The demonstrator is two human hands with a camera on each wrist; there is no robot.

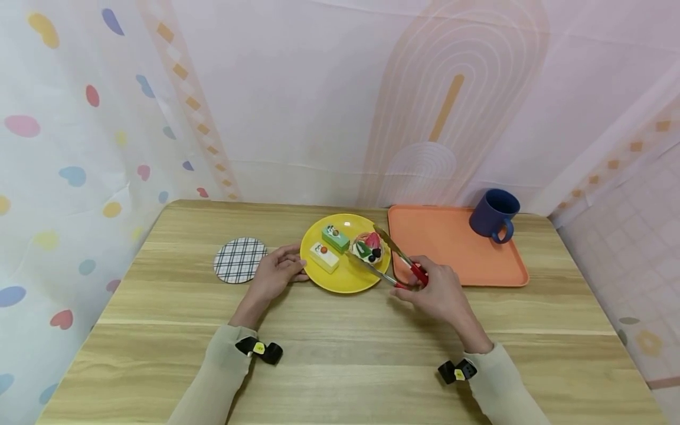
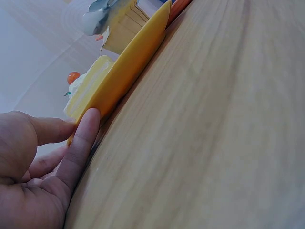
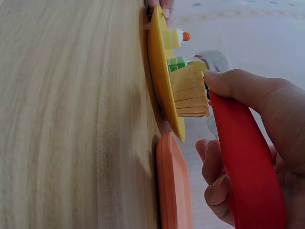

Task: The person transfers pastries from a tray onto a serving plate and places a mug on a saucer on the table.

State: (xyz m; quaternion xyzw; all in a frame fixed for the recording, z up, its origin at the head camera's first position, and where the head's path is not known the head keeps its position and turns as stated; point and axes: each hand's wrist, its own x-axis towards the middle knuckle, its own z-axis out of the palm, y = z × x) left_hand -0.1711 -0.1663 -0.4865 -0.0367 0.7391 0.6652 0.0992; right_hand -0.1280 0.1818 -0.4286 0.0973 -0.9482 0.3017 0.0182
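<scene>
My left hand pinches the left rim of a yellow plate, thumb over the rim and a finger beneath it, as the left wrist view shows. On the plate are a green cake slice, a pale yellow cake slice with an orange-red ball on top, and a fruit tart in a pleated cup. Metal tongs with red handles are held in my right hand. Their spread arms reach over the plate's right side, one tip on either side of the tart.
An orange tray lies right of the plate, its left edge close to the plate's rim. At its back right corner stands a dark blue mug. A round checked coaster lies left of the plate. Patterned cloth hangs behind the wooden table.
</scene>
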